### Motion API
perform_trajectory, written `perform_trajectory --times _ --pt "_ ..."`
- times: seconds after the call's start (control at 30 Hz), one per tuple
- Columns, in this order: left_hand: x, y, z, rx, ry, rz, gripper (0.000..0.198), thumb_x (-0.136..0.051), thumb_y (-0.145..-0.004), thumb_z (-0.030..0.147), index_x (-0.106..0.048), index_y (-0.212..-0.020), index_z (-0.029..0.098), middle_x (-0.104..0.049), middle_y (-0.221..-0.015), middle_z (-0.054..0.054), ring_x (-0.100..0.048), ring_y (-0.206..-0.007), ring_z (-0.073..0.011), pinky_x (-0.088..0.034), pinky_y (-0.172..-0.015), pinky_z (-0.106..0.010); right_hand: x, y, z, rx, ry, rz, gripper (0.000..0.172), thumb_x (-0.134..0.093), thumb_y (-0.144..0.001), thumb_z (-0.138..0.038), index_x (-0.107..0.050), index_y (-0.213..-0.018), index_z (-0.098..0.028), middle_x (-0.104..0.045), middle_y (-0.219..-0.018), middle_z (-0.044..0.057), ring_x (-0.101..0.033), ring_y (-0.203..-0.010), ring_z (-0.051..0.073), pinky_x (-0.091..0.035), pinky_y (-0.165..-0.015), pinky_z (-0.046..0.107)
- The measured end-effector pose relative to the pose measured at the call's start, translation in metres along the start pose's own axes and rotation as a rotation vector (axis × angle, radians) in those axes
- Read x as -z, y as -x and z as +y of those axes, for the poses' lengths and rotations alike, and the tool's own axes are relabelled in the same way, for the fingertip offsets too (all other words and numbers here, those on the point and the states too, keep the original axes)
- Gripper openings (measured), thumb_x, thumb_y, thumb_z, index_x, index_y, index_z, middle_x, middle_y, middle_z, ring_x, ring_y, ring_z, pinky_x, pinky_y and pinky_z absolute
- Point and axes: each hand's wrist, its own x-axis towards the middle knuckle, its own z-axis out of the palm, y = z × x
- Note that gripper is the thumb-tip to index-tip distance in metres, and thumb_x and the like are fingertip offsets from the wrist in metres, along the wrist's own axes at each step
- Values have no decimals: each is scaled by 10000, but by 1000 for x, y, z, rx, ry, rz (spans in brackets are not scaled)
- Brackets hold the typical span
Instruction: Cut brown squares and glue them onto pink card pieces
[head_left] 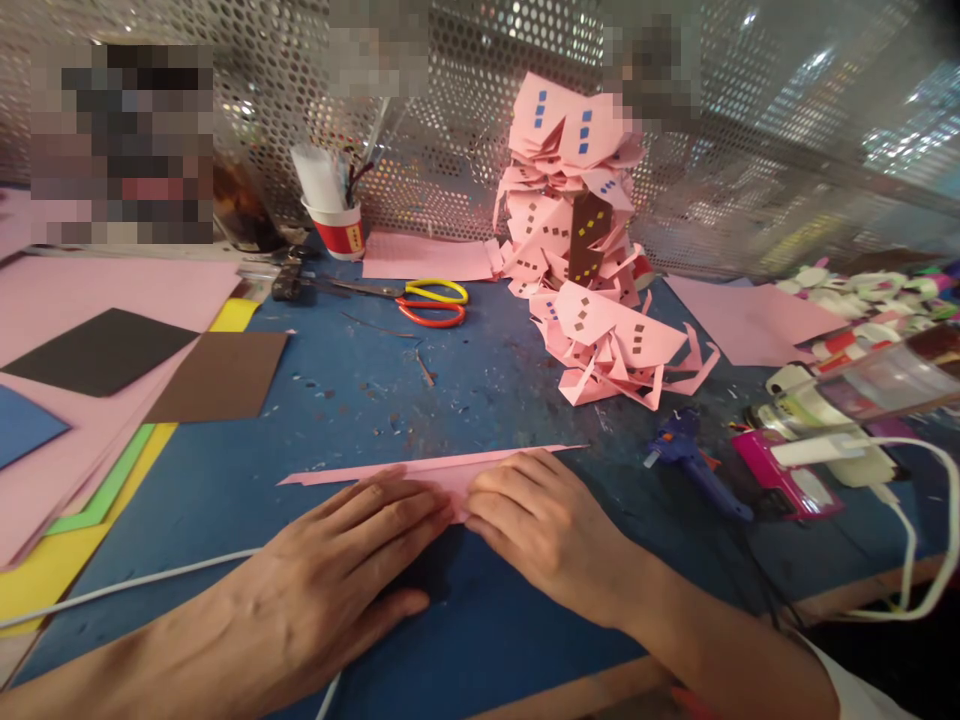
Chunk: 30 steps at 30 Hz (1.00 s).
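Note:
A long, narrow piece of folded pink paper (345, 472) lies across the blue tabletop in front of me. My left hand (352, 545) rests over its left half, fingers stretched out flat and thumb apart. My right hand (544, 510) is curled over the right half, its fingertips gripping the paper close to the left fingertips. Both hands hide most of the paper's lower edge. Beyond them, cut and folded pink paper pieces with small coloured squares (607, 335) are piled up, some in a tall stack (551, 215).
Scissors (435, 303) with red and yellow handles lie behind the paper. Coloured sheets (217, 378) cover the left side. A blue glue gun (701, 465), a pink device (787, 475) and white cables (949, 520) are at right. A paper cup (335, 230) stands by the perforated metal screen (442, 130).

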Motion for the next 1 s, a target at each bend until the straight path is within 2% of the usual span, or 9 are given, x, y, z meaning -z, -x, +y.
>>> perform_trajectory --times 0.2,0.43,0.83,1.0 --pt "1 -3 1 -21 -26 -15 559 -556 -969 370 -462 -1473 148 -654 -1360 -85 -586 -1261 -263 -499 -1073 -403 -1 0 1 18 9 20 183 -479 -1033 -194 -657 -1054 -159 -695 -1025 43 -587 -990 196 -436 -924 390" --pt "3 -5 1 -42 -18 -8 560 -561 -972 323 -438 -1484 135 -644 -1371 -78 -561 -1276 -258 -472 -1091 -409 -1 0 1 23 17 26 193 -483 -1035 -197 -671 -1052 -155 -695 -1023 37 -585 -1010 199 -442 -918 382" --pt "3 -7 2 -14 7 8 498 -555 -974 319 -502 -1435 140 -673 -1311 -79 -588 -1219 -242 -465 -1087 -384 0 0 2 30 -8 29 189 -485 -1035 -198 -669 -1048 -157 -705 -1058 35 -586 -1039 203 -450 -924 380" --pt "3 -7 3 -14 -2 13 477 -560 -972 325 -529 -1408 133 -671 -1310 -82 -587 -1217 -238 -445 -1107 -382 5 0 3 -46 -87 161 134 -535 -999 -162 -647 -1074 -173 -704 -1082 27 -600 -1004 187 -463 -935 377"
